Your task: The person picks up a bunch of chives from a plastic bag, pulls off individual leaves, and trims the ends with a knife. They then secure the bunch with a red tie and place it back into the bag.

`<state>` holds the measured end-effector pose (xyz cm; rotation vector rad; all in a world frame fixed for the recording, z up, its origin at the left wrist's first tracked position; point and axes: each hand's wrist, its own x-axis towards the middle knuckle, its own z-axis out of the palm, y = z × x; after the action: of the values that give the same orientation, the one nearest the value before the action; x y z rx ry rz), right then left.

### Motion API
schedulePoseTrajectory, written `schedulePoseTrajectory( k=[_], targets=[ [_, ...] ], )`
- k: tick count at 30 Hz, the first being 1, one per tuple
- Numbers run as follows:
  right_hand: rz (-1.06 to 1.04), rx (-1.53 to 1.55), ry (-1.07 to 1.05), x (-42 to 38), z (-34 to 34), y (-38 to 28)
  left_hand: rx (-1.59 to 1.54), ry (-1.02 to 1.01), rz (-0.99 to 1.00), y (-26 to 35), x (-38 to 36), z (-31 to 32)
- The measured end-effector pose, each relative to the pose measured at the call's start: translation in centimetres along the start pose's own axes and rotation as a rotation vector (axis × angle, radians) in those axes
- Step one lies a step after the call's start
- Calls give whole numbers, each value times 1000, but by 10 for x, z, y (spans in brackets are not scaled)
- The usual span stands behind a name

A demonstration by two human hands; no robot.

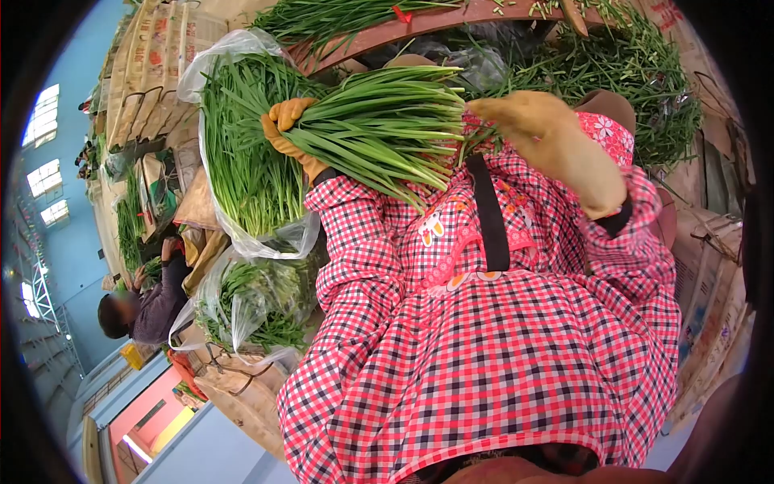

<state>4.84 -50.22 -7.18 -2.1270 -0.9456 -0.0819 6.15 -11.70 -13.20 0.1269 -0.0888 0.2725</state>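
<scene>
A checked smock (pixel 484 355) is being worn. Beside it, a clear plastic bag (pixel 230 44) is being filled out by heaped greens (pixel 250 153). Between bag and smock, a bunch of long green stalks (pixel 387 129) is being held, its pale ends fanned toward the gloved right hand (pixel 536 129); whether anything is being gripped there, I cannot tell. The leafy part is being grasped firmly by the gloved left hand (pixel 289 145).

Two tan fabric gloves (pixel 556 141), one held bunch of long green leaves (pixel 387 129), two clear plastic bags (pixel 207 73) of greens, one pink-and-black checked smock (pixel 484 355), one purple-topped co-worker (pixel 161 302) and, blurrily, probably four bright paned windows (pixel 42 118).
</scene>
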Motion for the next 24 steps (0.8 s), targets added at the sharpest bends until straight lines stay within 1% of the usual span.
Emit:
schedulePoseTrajectory(
  k=[2, 3, 6, 7, 10, 13, 16, 19, 22, 24],
  targets=[
    [-55, 181, 39, 17, 34, -14, -17, -39, -18, 0, 3, -4],
    [28, 116, -37, 26, 39, -22, -10, -48, -17, 0, 4, -6],
    [127, -21, 19, 46, 76, -14, -31, -97, -30, -1, 4, -3],
    [82, -30, 121, 46, 84, -12, -45, -117, -34, -2, 3, 1],
    [138, 41, 149, 50, 95, -16, -69, -126, -3, -9, -3, 10],
    [74, 142, 216, 52, 103, -19, -83, -149, 13, -5, 2, 0],
    [127, 136, 247, 56, 104, -24, -81, -164, -49, -4, 1, 0],
    [170, 139, 259, 56, 114, -20, -70, -153, -34, -6, 0, 4],
    [107, 17, 235, 56, 112, -24, -62, -157, -27, -5, 1, 4],
    [247, 597, 173, 55, 95, -23, -72, -104, -35, -2, 0, 6]
  ],
)
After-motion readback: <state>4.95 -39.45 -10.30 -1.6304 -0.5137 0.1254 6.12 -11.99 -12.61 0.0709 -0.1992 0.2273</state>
